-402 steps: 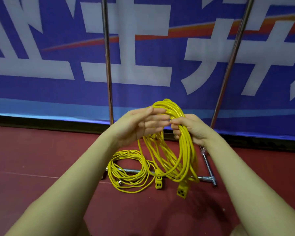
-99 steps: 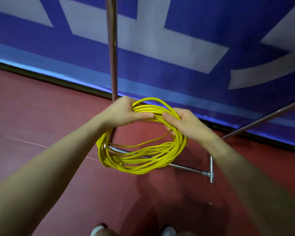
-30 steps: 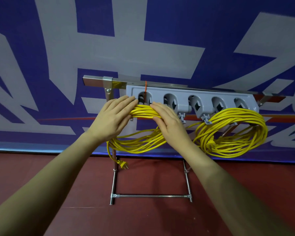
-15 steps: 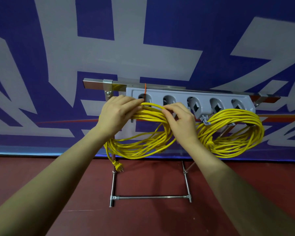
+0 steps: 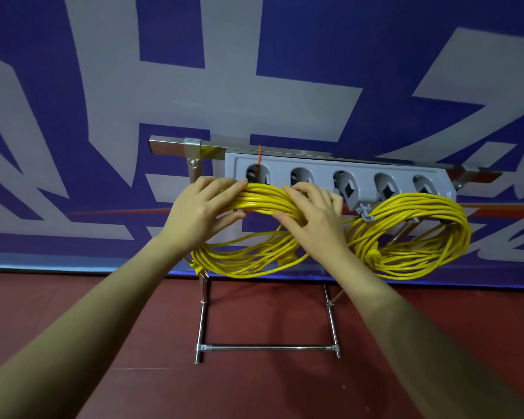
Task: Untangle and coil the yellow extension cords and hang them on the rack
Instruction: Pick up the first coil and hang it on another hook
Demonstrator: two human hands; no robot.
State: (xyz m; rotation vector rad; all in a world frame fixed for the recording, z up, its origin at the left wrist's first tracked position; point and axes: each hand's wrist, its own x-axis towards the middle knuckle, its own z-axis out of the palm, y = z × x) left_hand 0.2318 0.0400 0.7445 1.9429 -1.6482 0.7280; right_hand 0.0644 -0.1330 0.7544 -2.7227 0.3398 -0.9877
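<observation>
A grey plastic holder (image 5: 315, 167) with several slots is fixed to the steel rack's top bar (image 5: 170, 146). I hold a coiled yellow extension cord (image 5: 263, 201) against the left end of the holder. My left hand (image 5: 200, 213) grips the coil's top strands on the left, my right hand (image 5: 315, 216) grips them on the right. The coil's lower loops (image 5: 242, 261) droop below, with a plug at the bottom left. A second yellow coil (image 5: 412, 237) hangs from the holder's right side.
The rack's steel legs and cross bar (image 5: 266, 347) stand on a dark red floor (image 5: 73, 313). A blue banner with large white characters (image 5: 254, 86) covers the wall right behind the rack.
Both hands have pressed the top strands flatter against the holder's left slots; my right hand's fingers have spread over the bundle. The lower loops and plug have risen slightly.
</observation>
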